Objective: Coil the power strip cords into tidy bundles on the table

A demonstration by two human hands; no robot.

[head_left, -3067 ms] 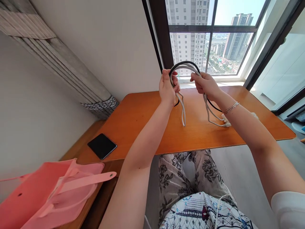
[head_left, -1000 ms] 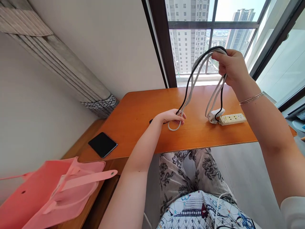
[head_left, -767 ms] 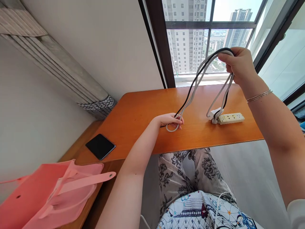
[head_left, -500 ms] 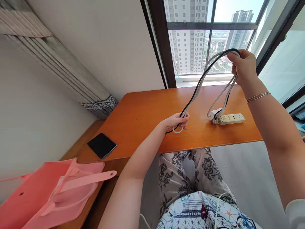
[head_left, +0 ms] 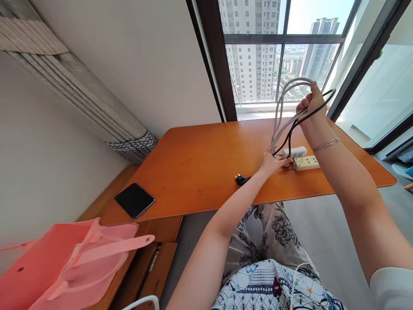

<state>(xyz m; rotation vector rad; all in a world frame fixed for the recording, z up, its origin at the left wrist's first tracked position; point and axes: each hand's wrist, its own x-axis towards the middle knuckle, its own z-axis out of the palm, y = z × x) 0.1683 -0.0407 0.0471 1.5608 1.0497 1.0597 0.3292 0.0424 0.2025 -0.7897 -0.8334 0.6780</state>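
- Head view: two white cables (head_left: 280, 107) and one black cable (head_left: 329, 99), held in a bunch above the desk (head_left: 200, 159), near its far edge.
- Right hand (head_left: 311, 101): raised in front of the window (head_left: 284, 64); fingers closed around the top of the white loops. The black cable is bowed out past this hand and crossed in front of it.
- Left hand (head_left: 273, 162): lowered just beside the power strips; the lower end of the loops is apparently pinched, one finger being stretched toward the strips. The remaining fingers are hidden, so their grip cannot be told.
- Change: half a second ago the cables were drawn out in a long arc, with the left hand farther left. The hands have since been brought closer together and the loops made rounder; more cable is judged to be gathered between them.
- Black plug (head_left: 241, 179): now exposed on the desk, prongs pointed left, left of the left forearm.
- White power strip (head_left: 296, 151): laid behind the cream power strip (head_left: 306, 162), whose right end is covered by the right forearm.
- Pink bag (head_left: 77, 258): placed at lower left, strap laid across; contents not shown.
- Dark tablet or phone (head_left: 134, 200): laid flat near the bag.
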